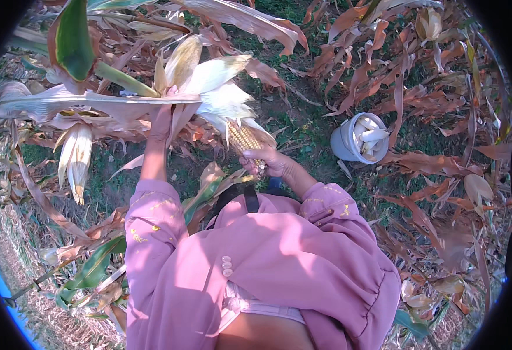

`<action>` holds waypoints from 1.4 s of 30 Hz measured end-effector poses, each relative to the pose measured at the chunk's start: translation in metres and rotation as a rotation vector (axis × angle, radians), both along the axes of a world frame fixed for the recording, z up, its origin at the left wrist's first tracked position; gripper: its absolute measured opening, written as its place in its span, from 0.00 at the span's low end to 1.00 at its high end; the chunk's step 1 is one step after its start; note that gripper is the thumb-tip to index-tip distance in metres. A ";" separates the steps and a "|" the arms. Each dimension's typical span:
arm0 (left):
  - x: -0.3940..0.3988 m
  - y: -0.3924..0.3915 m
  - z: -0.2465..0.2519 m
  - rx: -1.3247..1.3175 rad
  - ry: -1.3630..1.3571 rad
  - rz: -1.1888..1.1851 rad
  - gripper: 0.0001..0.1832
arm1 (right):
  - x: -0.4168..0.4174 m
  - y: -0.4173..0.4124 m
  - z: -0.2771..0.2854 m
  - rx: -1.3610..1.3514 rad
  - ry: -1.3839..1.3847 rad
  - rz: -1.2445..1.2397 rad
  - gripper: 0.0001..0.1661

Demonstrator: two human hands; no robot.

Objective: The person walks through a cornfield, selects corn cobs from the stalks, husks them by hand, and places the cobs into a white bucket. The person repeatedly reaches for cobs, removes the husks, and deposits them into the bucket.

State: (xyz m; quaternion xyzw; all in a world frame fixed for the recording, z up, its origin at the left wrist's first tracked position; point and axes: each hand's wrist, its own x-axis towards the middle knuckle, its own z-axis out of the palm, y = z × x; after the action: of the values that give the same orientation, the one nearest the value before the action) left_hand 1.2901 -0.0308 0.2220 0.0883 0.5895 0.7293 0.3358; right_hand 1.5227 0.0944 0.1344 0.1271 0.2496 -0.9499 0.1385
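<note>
An ear of corn (243,139) with yellowish kernels shows bare towards its tip. Pale husk leaves (221,94) are spread open around its base. My right hand (267,159) grips the bare cob near the tip, thumb across the kernels. Up at the husk's base, beside the green stalk (124,81), is my left hand (164,111). A dry leaf (94,103) crosses in front of its fingers, so most of its grasp is hidden; it appears closed about the base of the husk.
To the right, a white bucket (345,138) on the ground holds several pale ears. Another ear in its husk (77,162) hangs at the left. Dry corn leaves (365,78) and stalks line both sides, with low green weeds (299,140) between them.
</note>
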 end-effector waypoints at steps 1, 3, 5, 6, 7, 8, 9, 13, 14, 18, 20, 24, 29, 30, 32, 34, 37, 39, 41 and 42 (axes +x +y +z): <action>-0.019 -0.020 -0.017 -0.005 -0.022 0.058 0.15 | 0.017 -0.002 -0.006 0.033 -0.003 0.049 0.19; -0.020 -0.010 -0.017 -0.058 -0.008 0.103 0.14 | 0.060 -0.004 -0.042 -0.001 -0.266 -0.126 0.17; -0.022 -0.003 -0.030 -0.069 0.132 0.092 0.15 | 0.091 0.000 -0.070 0.037 -0.396 -0.306 0.13; -0.021 0.000 -0.029 -0.138 0.194 0.086 0.16 | 0.108 0.008 -0.090 -0.038 -0.573 -0.340 0.12; -0.018 0.005 -0.030 -0.197 0.255 0.070 0.16 | 0.128 0.018 -0.112 -0.007 -0.632 -0.436 0.12; -0.017 0.004 -0.028 -0.264 0.326 0.070 0.17 | 0.145 0.029 -0.123 0.020 -0.683 -0.516 0.12; -0.024 -0.003 -0.033 -0.268 0.376 0.052 0.18 | 0.159 0.042 -0.125 -0.018 -0.721 -0.613 0.11; -0.011 -0.004 -0.028 -0.291 0.405 0.127 0.21 | 0.199 0.109 -0.119 -0.023 -0.745 -1.046 0.12; -0.007 -0.002 -0.027 -0.291 0.416 0.121 0.21 | 0.201 0.125 -0.110 0.014 -0.691 -1.192 0.13; 0.004 0.009 -0.022 -0.267 0.437 0.085 0.21 | 0.202 0.177 -0.116 0.143 -0.821 -1.360 0.22; 0.006 0.011 -0.022 -0.260 0.465 0.090 0.20 | 0.190 0.169 -0.118 0.223 -0.806 -1.232 0.22; 0.005 -0.006 -0.024 -0.363 0.385 0.057 0.19 | 0.133 0.103 -0.126 0.336 -0.707 -0.776 0.22; 0.017 -0.042 0.008 -0.470 0.572 0.098 0.20 | 0.074 0.014 -0.103 0.623 -0.593 -0.152 0.21; 0.026 -0.047 0.021 -0.288 0.620 0.147 0.20 | 0.065 0.005 -0.099 0.684 -0.563 -0.120 0.20; 0.025 -0.077 0.019 -0.564 1.143 0.285 0.16 | 0.049 -0.007 -0.099 0.745 -0.531 -0.077 0.19; 0.037 -0.106 0.037 -0.767 1.480 0.395 0.19 | 0.035 -0.018 -0.099 0.770 -0.484 0.001 0.19; 0.045 -0.152 0.048 -1.123 1.576 0.684 0.22 | 0.023 -0.021 -0.112 0.846 -0.414 0.127 0.20; 0.044 -0.185 0.056 -1.361 1.562 0.865 0.27 | 0.017 -0.026 -0.114 0.913 -0.371 0.200 0.20; 0.026 -0.213 0.057 -1.498 1.451 0.991 0.33 | 0.012 -0.027 -0.118 0.932 -0.335 0.236 0.19; 0.018 -0.225 0.060 -1.580 1.342 1.012 0.35 | 0.008 -0.028 -0.121 0.925 -0.326 0.257 0.19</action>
State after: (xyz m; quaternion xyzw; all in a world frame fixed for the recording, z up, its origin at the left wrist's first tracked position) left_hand 1.3083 -0.2557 0.2817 -0.0231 0.9097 0.0144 -0.4144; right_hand 1.5307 0.0660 0.0139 0.2899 0.6330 -0.6830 0.2207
